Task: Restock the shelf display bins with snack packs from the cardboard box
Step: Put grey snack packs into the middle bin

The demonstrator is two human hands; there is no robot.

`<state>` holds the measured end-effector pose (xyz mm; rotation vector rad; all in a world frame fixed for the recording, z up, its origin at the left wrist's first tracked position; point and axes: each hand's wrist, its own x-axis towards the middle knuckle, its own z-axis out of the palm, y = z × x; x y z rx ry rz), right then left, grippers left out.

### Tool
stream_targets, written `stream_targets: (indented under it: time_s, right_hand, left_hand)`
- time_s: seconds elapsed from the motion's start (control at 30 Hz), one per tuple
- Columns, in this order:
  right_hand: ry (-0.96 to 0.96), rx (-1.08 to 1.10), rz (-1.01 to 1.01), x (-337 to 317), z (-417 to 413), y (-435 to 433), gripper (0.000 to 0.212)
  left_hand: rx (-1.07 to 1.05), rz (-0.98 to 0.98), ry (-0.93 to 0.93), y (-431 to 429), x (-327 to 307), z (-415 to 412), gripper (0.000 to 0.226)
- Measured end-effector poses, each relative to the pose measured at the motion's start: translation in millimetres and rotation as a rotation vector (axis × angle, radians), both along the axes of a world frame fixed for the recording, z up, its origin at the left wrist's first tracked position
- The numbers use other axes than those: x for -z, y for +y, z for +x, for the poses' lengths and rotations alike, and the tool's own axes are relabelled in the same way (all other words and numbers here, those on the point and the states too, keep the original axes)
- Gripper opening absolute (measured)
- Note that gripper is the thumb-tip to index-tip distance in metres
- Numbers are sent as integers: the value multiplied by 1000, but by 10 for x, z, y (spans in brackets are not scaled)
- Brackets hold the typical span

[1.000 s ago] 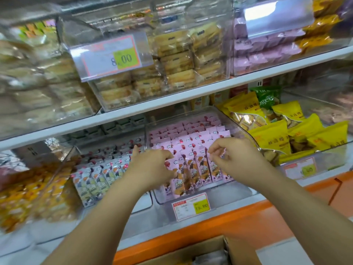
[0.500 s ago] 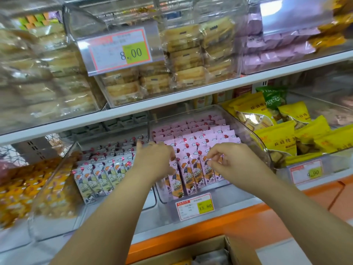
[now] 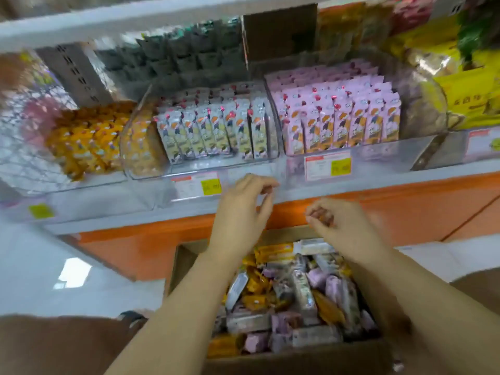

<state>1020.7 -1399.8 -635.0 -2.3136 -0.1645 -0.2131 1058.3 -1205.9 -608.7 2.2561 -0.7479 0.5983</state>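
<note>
The shelf (image 3: 392, 182) carries clear display bins (image 3: 216, 165) of orange packs (image 3: 89, 142), pale packs (image 3: 211, 133) and pink packs (image 3: 346, 117), upright in rows. Both forearms cross the cardboard box (image 3: 297, 358) below the shelf, covering part of the loose purple, orange and silver snack packs (image 3: 297, 293) inside. Left hand (image 3: 240, 212): grip released, empty. Right hand (image 3: 341, 228): fingers curled; blur hides the grip state.

Loosely curled left hand (image 3: 242, 212), right hand (image 3: 341, 229)
</note>
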Motion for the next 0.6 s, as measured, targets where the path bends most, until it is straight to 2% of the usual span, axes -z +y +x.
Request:
stream_targets:
  time_s: [0.13,0.2,0.27,0.3,0.37,0.43,0.5,0.6]
  right_hand:
    - [291,-37,-184,445,-104,96,11]
    - [493,-84,-251,642,-115,110,20]
    - [645,-160,-350,808,-125,160,32]
    - [684,-177,-386,873,-133,204,40]
    - [700,-165,-442,961,-132,292,56]
    - [713,-154,-478,1022,-96,370,67]
    - [786,-143,-428,1085,-56,428,75]
    - [820,-112,-425,1171,-20,453,79]
  left_hand:
    - [-37,77,95,351,521,-178,16]
    - [-80,101,334,516,801,-206,17]
    - [-130,162,671,651,1086,-201,25]
    - [-158,221,791,717,1227,-196,29]
    - [-214,317,913,830,1432,-202,35]
    - [-241,378,996,910,1537,-207,41]
    - [-234,436,1085,986,1610,-222,49]
    - [-243,452,1131,1067,1679,-262,57]
